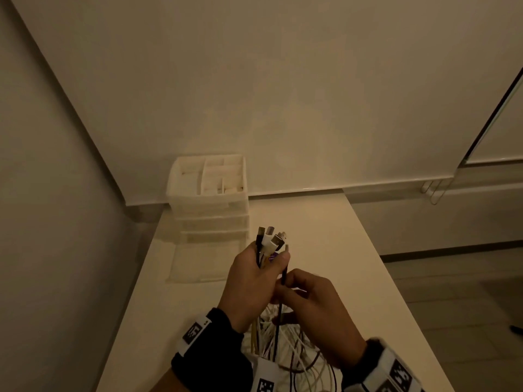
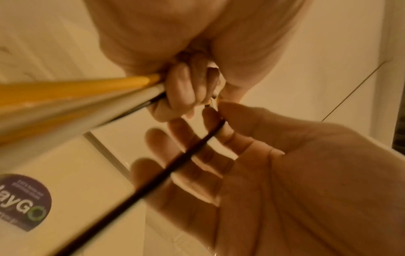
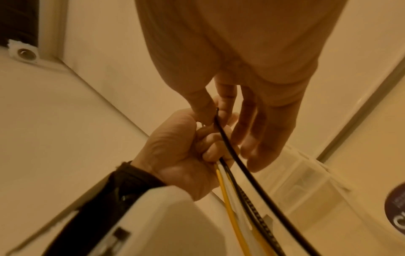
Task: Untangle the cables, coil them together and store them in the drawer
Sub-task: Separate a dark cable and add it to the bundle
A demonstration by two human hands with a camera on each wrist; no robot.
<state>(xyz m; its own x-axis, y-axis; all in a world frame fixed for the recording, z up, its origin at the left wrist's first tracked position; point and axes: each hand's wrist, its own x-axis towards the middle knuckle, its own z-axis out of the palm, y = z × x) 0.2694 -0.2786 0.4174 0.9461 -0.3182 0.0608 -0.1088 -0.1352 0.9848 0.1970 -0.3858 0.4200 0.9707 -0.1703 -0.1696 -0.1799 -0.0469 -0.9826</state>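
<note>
My left hand (image 1: pixel 264 263) is raised over the table and grips a bundle of cables, whose plug ends (image 1: pixel 271 239) stick up out of the fist. In the left wrist view its curled fingers (image 2: pixel 179 90) close round yellow, white and black cables (image 2: pixel 87 97). Just below, my right hand (image 1: pixel 283 284) pinches a single black cable (image 1: pixel 280 304) between thumb and forefinger, with the other fingers (image 3: pixel 252 138) straight. The cables hang down into a loose tangle (image 1: pixel 285 352) on the table. The white drawer unit (image 1: pixel 209 205) stands at the table's far left, and its lowest drawer (image 1: pixel 206 261) is pulled out.
The white table (image 1: pixel 353 264) runs away from me to the wall, with its right edge dropping to a tiled floor (image 1: pixel 467 292). On top of the drawer unit sits an organiser tray (image 1: pixel 209 174) with compartments. A wall closes in on the left.
</note>
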